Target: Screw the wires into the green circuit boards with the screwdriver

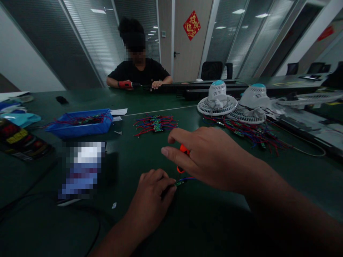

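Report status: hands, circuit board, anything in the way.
Left hand pinching circuit board by one end. Right hand holding orange tool. Board's wires partly hidden behind right hand.

The scene is dim, its edges stretched.

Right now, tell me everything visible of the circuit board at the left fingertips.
The green circuit board is small and narrow, with pale specks. It slants, right end farther away, on or just above the table. Red and blue wires run from that end until the right hand hides them. The left hand pinches its left end, hiding part.
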The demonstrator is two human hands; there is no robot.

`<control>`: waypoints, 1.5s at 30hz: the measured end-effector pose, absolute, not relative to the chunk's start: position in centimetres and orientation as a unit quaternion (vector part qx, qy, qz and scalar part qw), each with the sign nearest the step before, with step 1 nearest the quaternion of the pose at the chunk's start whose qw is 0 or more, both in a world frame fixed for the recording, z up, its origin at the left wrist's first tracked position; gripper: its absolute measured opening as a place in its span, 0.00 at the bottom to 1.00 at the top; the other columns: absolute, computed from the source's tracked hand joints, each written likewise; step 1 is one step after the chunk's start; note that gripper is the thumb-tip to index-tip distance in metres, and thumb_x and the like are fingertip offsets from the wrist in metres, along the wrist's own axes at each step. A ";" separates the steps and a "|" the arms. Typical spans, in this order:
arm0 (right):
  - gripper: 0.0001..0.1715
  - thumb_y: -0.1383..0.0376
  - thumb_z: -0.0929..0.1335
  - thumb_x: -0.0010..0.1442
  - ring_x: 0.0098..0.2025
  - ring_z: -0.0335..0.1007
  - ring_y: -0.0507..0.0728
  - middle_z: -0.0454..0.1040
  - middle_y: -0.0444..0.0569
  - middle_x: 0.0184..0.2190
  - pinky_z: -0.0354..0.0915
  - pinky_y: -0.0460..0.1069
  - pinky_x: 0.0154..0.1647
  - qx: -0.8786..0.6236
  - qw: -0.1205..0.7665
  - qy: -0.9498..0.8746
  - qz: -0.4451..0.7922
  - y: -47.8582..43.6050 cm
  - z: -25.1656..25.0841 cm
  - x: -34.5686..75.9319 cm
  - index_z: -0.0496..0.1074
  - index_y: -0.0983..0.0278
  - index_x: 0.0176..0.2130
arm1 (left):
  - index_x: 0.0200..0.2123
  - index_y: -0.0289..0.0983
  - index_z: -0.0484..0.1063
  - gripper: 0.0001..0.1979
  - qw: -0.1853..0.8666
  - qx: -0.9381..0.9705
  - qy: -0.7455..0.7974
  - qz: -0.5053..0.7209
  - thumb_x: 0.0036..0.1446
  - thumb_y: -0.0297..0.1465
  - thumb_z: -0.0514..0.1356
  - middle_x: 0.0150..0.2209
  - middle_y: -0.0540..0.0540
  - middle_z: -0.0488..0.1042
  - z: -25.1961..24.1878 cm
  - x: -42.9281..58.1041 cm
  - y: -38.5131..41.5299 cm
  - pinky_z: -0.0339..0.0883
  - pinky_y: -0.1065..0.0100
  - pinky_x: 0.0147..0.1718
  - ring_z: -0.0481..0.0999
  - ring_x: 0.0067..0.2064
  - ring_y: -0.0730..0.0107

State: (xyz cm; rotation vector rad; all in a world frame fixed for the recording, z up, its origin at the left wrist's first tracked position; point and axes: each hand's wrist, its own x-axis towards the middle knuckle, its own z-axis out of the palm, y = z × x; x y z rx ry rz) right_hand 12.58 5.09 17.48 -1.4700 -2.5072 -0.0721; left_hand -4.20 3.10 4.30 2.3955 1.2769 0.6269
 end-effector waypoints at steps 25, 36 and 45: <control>0.13 0.59 0.62 0.60 0.25 0.60 0.53 0.70 0.45 0.26 0.46 0.48 0.24 -0.487 0.119 -0.865 0.016 4.8 17.6 12.8 0.67 0.63 0.42 | 0.40 0.41 0.76 0.10 0.176 0.848 0.448 0.221 0.57 0.25 0.58 0.38 0.46 0.74 4.4 -4.2 3.1 0.62 0.55 0.40 0.71 0.41 0.59; 0.13 0.58 0.59 0.63 0.21 0.52 0.51 0.65 0.42 0.20 0.41 0.49 0.23 -0.506 0.109 -0.856 -0.023 5.1 17.7 12.6 0.70 0.61 0.38 | 0.39 0.41 0.76 0.09 0.172 0.846 0.452 0.224 0.58 0.25 0.58 0.37 0.47 0.73 4.4 -4.2 3.1 0.62 0.57 0.38 0.71 0.39 0.60; 0.16 0.60 0.62 0.59 0.24 0.59 0.54 0.69 0.45 0.24 0.46 0.49 0.25 -0.502 0.119 -0.857 0.006 5.0 17.5 12.7 0.67 0.64 0.45 | 0.39 0.42 0.76 0.09 0.171 0.842 0.450 0.244 0.57 0.26 0.58 0.37 0.48 0.73 4.2 -4.2 3.0 0.62 0.58 0.39 0.71 0.39 0.62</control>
